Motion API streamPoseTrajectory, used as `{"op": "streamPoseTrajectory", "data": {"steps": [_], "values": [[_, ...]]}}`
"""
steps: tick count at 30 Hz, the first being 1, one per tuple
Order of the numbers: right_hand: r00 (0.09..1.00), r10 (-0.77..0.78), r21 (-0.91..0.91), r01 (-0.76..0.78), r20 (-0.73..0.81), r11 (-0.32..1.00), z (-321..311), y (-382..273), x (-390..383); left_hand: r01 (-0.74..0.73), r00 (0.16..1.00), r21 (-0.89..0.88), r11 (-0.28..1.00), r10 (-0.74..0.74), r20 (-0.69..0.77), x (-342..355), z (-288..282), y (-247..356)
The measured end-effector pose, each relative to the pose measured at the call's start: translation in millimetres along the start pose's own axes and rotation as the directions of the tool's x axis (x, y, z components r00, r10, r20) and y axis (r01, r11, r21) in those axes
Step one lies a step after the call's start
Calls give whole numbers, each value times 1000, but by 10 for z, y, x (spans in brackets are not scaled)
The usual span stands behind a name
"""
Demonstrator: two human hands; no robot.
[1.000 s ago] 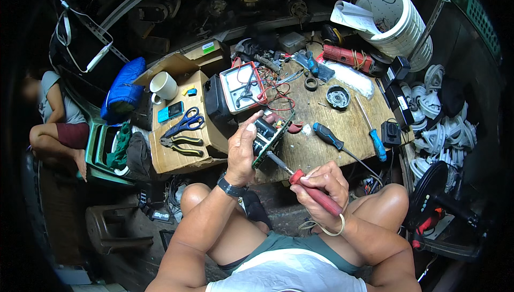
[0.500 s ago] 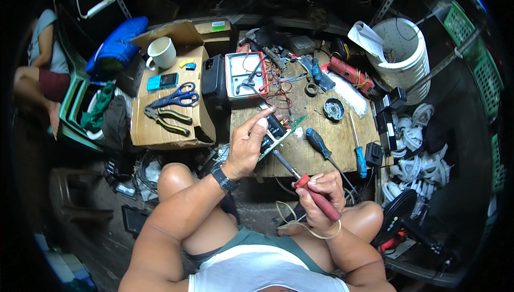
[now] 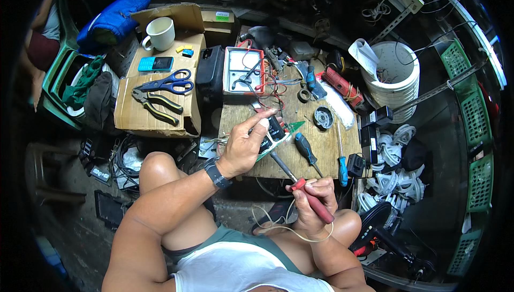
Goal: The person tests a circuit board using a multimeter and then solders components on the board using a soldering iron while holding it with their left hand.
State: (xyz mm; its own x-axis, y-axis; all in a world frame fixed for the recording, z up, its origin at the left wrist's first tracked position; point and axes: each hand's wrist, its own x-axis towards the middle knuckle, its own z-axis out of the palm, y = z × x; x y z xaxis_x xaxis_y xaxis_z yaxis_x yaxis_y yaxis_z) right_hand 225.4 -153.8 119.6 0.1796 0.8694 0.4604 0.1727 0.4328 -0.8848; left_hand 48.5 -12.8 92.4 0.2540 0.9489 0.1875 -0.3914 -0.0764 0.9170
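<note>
My left hand [image 3: 242, 146], with a dark watch on its wrist, grips a green circuit board [image 3: 279, 143] tilted above the front of the wooden table. Black cylindrical capacitors [image 3: 276, 132] stand on the board beside my fingers. My right hand [image 3: 305, 218] is closed round the red handle of a soldering iron [image 3: 318, 206]. Its metal shaft points up and left, and the tip is at the board's lower edge; whether it touches I cannot tell. A pale cord loops from the handle past my right wrist.
On the wooden table [image 3: 235, 126] lie a dark-blue screwdriver [image 3: 305, 148], another screwdriver [image 3: 342, 171], a red-rimmed tray [image 3: 233, 84] and tangled leads. Leftward, a cardboard box [image 3: 126, 120] bears pliers [image 3: 158, 111], scissors [image 3: 170, 83], a phone and a mug. A white bucket [image 3: 399, 96] stands right.
The whole view has shifted, so the table and its things sit further left in the picture. Both hands keep their holds, with the iron's tip still at the board's lower edge.
</note>
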Motion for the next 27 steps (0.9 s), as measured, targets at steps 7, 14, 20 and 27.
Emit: {"op": "streamPoseTrajectory", "data": {"steps": [7, 14, 20, 27], "values": [[1000, -14, -118, 13, -15, 993, 13, 11, 28, 93, 996, 31, 995, -93, -1, 40, -68, 46], [997, -71, -89, 68, -27, 994, 161, -58, 238, 105, 994, -40, 994, -106, -21, 149, -130, 184], [999, -24, -5, 24, -47, 1000, 42, -9, 306, 140, 989, -2, 990, -140, -46, 122, -102, 193], [999, 15, 31, -14, -46, 999, -7, 22, 302, 156, 987, -35, 987, -158, -35, 114, -38, 274]]}}
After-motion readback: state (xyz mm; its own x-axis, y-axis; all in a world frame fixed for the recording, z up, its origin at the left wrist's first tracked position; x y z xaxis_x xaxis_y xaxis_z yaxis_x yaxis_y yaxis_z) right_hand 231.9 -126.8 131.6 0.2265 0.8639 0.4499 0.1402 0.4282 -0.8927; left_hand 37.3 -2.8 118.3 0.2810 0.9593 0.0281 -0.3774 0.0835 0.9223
